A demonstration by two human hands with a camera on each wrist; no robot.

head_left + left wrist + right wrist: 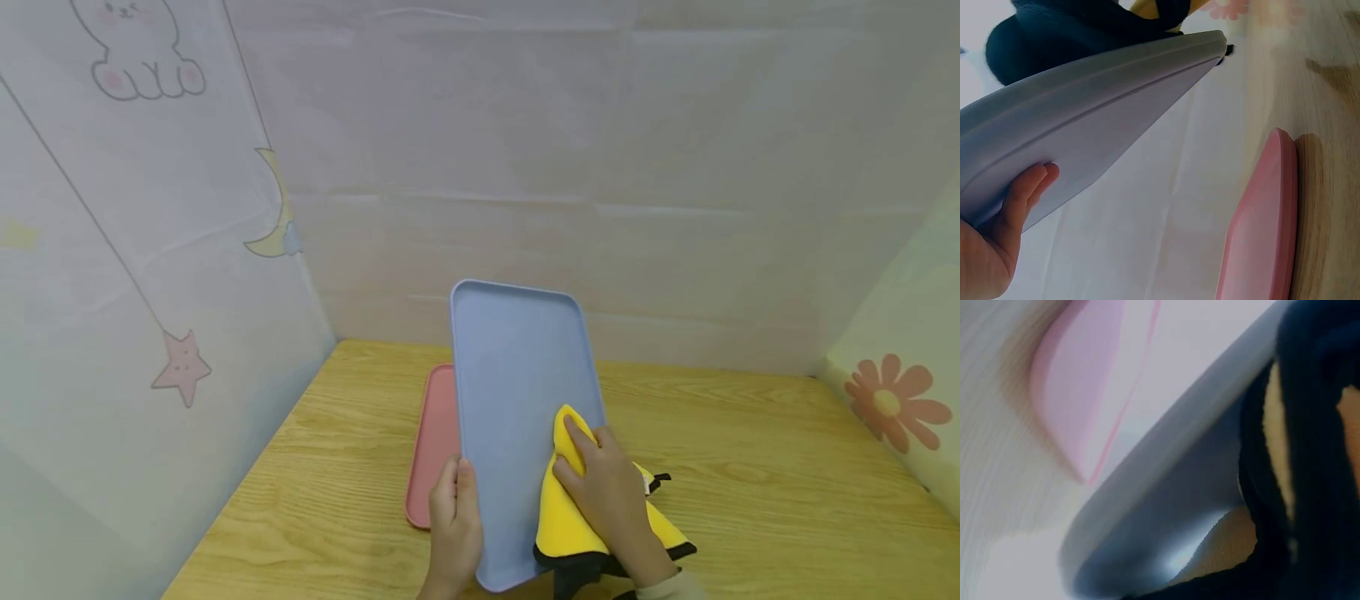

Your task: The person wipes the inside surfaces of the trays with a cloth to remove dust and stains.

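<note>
A light blue rectangular tray (510,358) is held up at a steep tilt over the table. My left hand (456,512) grips its left edge, thumb along the rim; in the left wrist view, fingers (1025,190) lie against the tray's underside. On the tray's inner face, toward the lower right, my right hand (607,487) holds a yellow cloth (562,525) with black edging and presses it down. Part of the cloth hangs past the right rim. In the right wrist view the cloth's dark edging (1304,456) covers most of that hand.
A pink tray (433,446) lies on the wooden table (330,475), partly hidden behind the blue one. Pale wall sheets (480,150) with printed drawings stand along the back and both sides of the table.
</note>
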